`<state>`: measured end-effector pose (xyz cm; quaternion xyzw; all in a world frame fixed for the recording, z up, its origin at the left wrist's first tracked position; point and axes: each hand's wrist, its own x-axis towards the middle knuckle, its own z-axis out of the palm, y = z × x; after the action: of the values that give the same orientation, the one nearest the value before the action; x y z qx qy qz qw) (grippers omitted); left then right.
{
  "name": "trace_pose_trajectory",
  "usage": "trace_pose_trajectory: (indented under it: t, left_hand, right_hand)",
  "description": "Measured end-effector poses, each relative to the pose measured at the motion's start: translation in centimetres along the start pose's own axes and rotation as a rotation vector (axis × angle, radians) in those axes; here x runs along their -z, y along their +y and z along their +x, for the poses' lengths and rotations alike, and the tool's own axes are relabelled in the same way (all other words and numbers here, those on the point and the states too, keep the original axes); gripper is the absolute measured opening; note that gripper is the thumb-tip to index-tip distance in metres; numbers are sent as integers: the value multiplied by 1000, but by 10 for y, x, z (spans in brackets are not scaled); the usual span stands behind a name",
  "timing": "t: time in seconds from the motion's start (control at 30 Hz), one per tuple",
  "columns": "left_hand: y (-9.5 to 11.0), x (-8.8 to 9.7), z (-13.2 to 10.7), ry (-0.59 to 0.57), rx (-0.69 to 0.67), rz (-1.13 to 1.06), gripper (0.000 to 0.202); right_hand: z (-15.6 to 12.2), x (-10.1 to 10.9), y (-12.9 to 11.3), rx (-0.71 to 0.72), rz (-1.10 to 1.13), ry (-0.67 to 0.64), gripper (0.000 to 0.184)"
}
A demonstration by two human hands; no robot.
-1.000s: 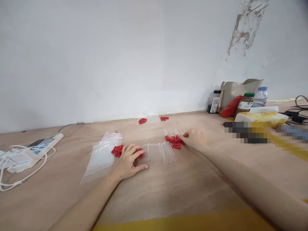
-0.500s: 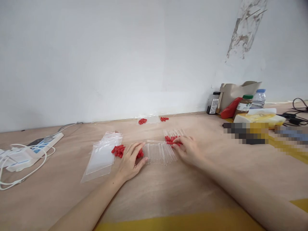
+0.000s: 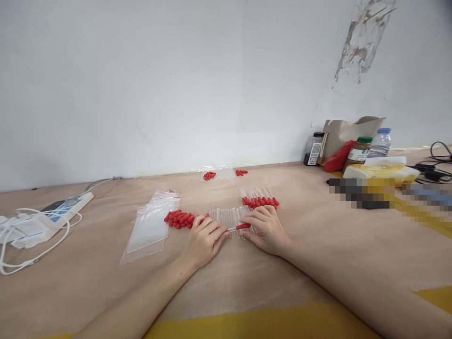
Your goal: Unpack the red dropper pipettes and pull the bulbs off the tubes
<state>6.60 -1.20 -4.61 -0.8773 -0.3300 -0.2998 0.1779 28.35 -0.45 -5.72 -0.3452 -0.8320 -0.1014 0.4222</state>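
Note:
A glass dropper with a red rubber bulb (image 3: 243, 226) lies level between my two hands. My left hand (image 3: 205, 239) pinches the end of its clear tube. On the other side, the thumb and fingers of my right hand (image 3: 266, 230) close around the bulb. Beneath and behind the fingers is a row of loose clear tubes (image 3: 224, 216), partly covered by both hands. A pile of red rubber bulbs (image 3: 180, 219) lies left of the tubes, its right end behind my left hand. Just beyond my right hand, several red-bulbed droppers (image 3: 259, 201) lie side by side.
Clear zip bags (image 3: 148, 230) lie to the left, near a power strip (image 3: 52, 223) with white cables. By the wall are bags with red bulbs (image 3: 209, 175). A beige bag (image 3: 344, 139), a green-lidded jar (image 3: 358, 153) and a tissue pack (image 3: 381, 173) stand at right.
My right hand has come left and nearer from the dropper row, with a red-bulbed dropper in it. My left hand has moved right, off the bulb pile, and taken hold of the tube end.

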Motion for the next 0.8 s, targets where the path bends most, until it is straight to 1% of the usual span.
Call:
trace_pose_trajectory:
  t: [0.07, 0.2, 0.33, 0.43, 0.5, 0.53, 0.6, 0.63, 0.67, 0.73, 0.8]
  left_hand:
    - [0, 0, -1, -5, -19, -6, 17]
    - [1, 2, -4, -28, -41, -41, 17]
    - [5, 5, -4, -14, -62, -48, 19]
    - [1, 8, -7, -13, -62, -47, 19]
    - [-6, 10, -11, 8, -2, -53, 19]
    - [-10, 12, -12, 34, 53, -54, 19]
    - [-17, 15, -13, 84, 185, -53, 21]
    - [-18, 17, -12, 96, 243, -47, 23]
    - [-18, 18, -9, 99, 291, -36, 25]
    - [-17, 19, -4, 88, 344, -7, 27]
    - [-15, 19, 1, 85, 359, 19, 30]
  right_hand:
    - [-1, -2, 1, 52, -33, 7, 15]
    - [-3, -1, 2, 109, -54, -43, 17]
    - [-3, 4, -3, 134, -27, -68, 18]
    - [-4, 12, 0, 118, -25, -113, 19]
    - [-6, 19, 11, 29, -1, -97, 19]
    - [-6, 23, 19, -52, 25, -61, 19]
    - [-7, 29, 36, -248, 146, 21, 21]
    - [-8, 32, 43, -339, 199, 49, 23]
    - [-8, 33, 49, -398, 234, 57, 24]
    - [-8, 34, 55, -462, 253, 23, 24]
    - [-9, 32, 53, -459, 234, -58, 24]
